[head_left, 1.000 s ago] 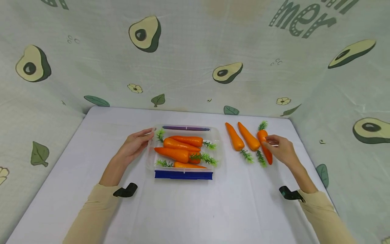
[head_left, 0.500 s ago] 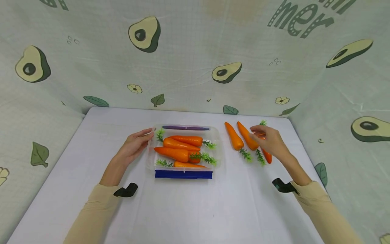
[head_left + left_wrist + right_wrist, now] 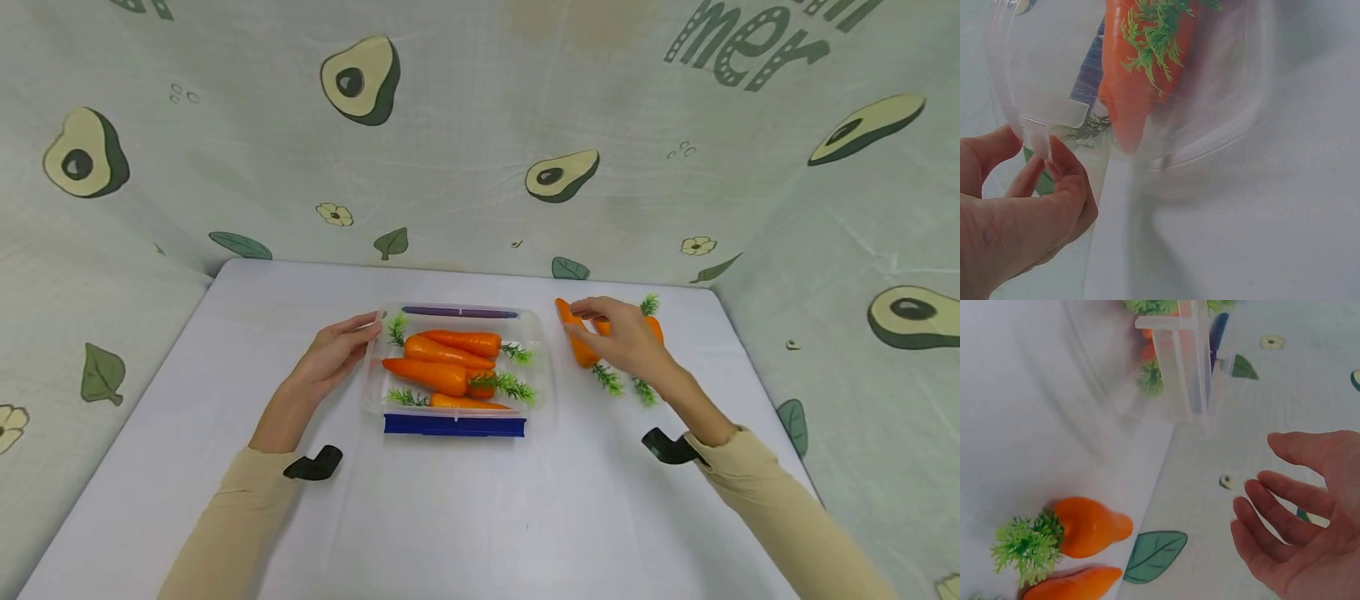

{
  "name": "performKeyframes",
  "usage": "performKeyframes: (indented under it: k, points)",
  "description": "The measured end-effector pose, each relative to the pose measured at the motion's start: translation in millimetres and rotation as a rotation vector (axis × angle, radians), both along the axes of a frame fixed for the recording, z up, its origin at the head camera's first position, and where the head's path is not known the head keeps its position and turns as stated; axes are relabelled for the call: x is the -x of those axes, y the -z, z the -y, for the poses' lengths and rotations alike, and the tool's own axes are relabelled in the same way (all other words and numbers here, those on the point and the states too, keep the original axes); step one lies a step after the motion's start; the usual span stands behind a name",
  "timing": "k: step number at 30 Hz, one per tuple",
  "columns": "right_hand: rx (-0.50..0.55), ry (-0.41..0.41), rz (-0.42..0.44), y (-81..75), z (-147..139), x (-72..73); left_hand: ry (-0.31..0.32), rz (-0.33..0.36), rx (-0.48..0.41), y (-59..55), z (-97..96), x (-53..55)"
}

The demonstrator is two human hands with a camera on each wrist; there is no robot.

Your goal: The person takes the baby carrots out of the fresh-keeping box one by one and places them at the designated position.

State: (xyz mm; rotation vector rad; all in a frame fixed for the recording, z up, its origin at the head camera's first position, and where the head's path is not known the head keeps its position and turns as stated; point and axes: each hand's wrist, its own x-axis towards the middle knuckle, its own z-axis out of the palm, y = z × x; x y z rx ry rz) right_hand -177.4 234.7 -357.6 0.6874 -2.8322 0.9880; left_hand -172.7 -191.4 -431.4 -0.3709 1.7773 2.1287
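Observation:
A clear plastic food container with blue clips stands mid-table, several toy carrots with green tops lying inside. At its left end my left hand pinches the clear side flap between thumb and fingers, as the left wrist view shows. My right hand hovers over the loose carrots right of the container, fingers spread and holding nothing. Below its fingertips lies the leftmost loose carrot. The hand partly covers the middle one and the rightmost carrot.
A white cloth covers the table. Behind and beside it hangs a pale curtain printed with avocados and leaves. The container's right end rises near the loose carrots in the right wrist view.
My right hand has moved left, from the rightmost loose carrot across the middle one to above the leftmost. The left hand stays at the container.

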Motion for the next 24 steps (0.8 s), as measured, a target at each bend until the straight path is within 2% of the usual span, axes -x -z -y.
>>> performKeyframes:
  k: [7, 11, 14, 24]
  points:
    - [-0.010, -0.087, 0.029, -0.4, 30, 0.5, 0.001, -0.008, 0.000, 1.7, 0.4, 1.1]
    - [-0.039, -0.156, -0.002, 1.3, 47, -0.1, 0.001, -0.008, 0.007, 2.1, 0.0, 1.9]
    - [-0.045, -0.208, -0.016, 3.4, 59, -0.5, -0.005, -0.004, 0.005, 2.2, -0.5, 2.5]
    - [-0.045, -0.345, 0.012, 13.4, 94, -4.6, -0.002, -0.006, 0.012, 1.7, 0.1, 1.8]
